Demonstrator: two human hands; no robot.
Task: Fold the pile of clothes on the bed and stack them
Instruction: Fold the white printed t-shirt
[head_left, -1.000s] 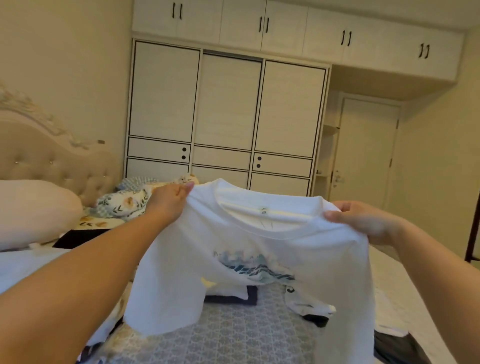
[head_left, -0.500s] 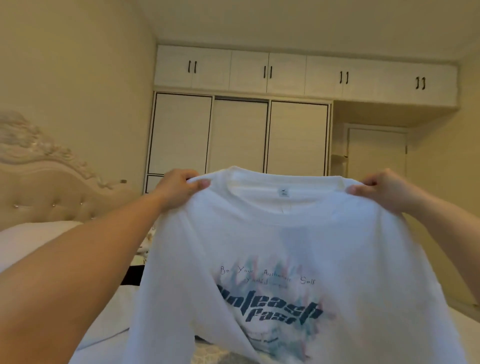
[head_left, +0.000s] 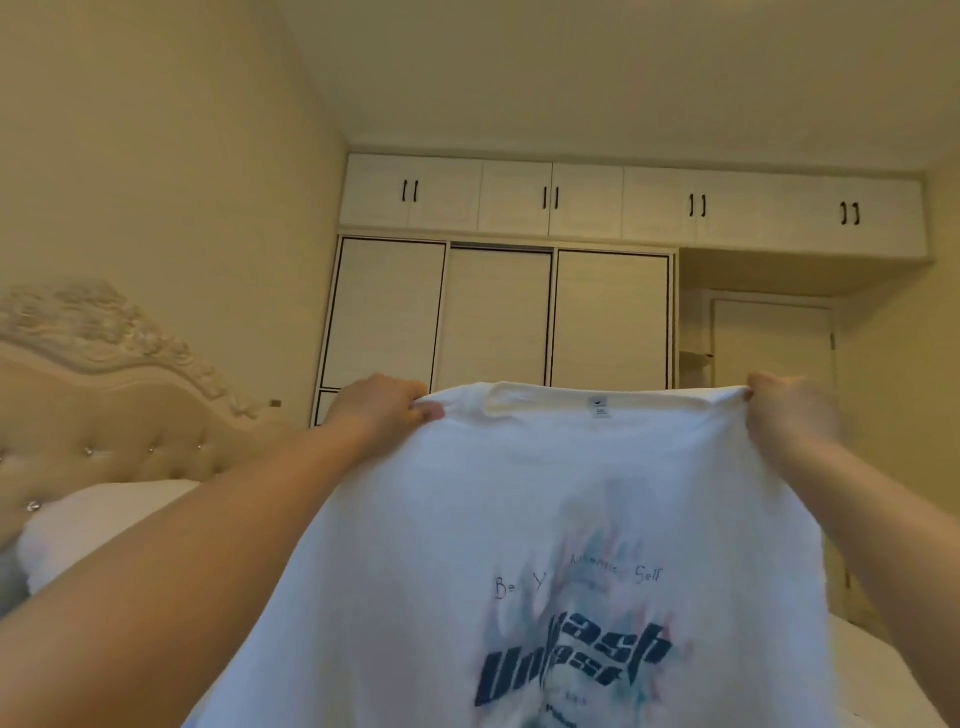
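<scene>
STEP: spread for folding | T-SHIRT (head_left: 561, 509): held aloft before wardrobe (head_left: 498, 317) | LEFT HAND (head_left: 382, 408): pinches shoulder nearest headboard | RIGHT HAND (head_left: 789, 415): pinches opposite shoulder | RISK: uneven lowering onto bed, creased print side.

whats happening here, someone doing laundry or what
A person is holding up a white T-shirt in front of them, one shoulder gripped in the left hand and the other in the right hand. It hangs spread out with the collar on top and a dark printed graphic showing. It is not folded yet. Behind it are a headboard with a pillow on the left, and a wardrobe.
</scene>
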